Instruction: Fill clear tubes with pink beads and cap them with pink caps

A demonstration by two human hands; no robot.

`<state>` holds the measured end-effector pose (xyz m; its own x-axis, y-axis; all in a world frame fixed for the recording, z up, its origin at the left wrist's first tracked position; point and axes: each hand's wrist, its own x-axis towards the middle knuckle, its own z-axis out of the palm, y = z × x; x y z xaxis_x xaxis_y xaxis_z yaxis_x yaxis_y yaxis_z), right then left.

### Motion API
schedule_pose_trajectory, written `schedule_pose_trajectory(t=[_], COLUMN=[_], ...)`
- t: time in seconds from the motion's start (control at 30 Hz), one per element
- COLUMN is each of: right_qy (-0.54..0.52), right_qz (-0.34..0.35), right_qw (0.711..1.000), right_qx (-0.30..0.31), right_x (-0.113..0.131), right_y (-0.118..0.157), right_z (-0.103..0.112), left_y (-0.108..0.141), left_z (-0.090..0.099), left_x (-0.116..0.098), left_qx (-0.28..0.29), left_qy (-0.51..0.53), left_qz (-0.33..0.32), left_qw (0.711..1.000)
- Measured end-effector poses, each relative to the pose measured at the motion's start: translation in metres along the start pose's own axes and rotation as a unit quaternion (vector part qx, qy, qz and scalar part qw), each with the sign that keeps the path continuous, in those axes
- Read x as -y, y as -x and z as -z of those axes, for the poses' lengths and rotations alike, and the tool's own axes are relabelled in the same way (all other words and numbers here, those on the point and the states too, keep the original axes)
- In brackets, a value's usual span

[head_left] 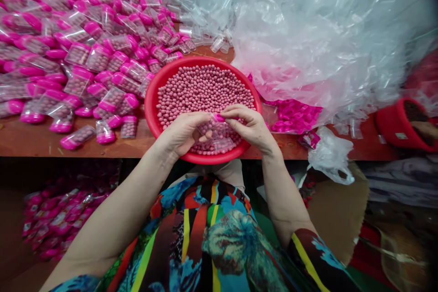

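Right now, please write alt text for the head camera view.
A person's left hand holds a clear container over a red basin of pink beads, and the right hand touches a pink cap. Bead-filled containers lie heaped at left.

The bowl (151,105) is bright red and the beads (208,86) in it dusty pink — the filled containers (112,99) pair colourless walls with hot-pink caps (128,118). Loose pink pieces (297,114) glow magenta, the plastic bag (290,45) milky white, the table (44,142) reddish brown. The shirt (191,237) mixes blue, orange-red, black, green and yellow — stripes among painterly blotches.
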<state>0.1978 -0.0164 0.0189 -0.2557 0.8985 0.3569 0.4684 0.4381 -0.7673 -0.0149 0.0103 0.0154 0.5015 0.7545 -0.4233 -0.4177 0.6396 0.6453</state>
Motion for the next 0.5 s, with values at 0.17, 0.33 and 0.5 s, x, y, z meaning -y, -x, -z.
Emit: schedule_pose_trajectory(t=[0.17, 0.33, 0.5], right_qy=[0.039, 0.018, 0.031], right_qz=[-0.005, -0.037, -0.013], right_qw=[0.997, 0.989, 0.987], right_qx=[-0.068, -0.146, -0.155], right_x=[0.003, 0.022, 0.034], right_y=[-0.003, -0.005, -0.006], right_z=[0.003, -0.015, -0.04], left_y=[0.0, -0.001, -0.002], left_z=[0.001, 0.005, 0.007], left_x=[0.0, 0.004, 0.008], left_qx=[0.048, 0.068, 0.082], left_qy=[-0.001, 0.02, 0.026], left_qz=[0.01, -0.039, -0.079], left_qw=[0.999, 0.997, 0.993])
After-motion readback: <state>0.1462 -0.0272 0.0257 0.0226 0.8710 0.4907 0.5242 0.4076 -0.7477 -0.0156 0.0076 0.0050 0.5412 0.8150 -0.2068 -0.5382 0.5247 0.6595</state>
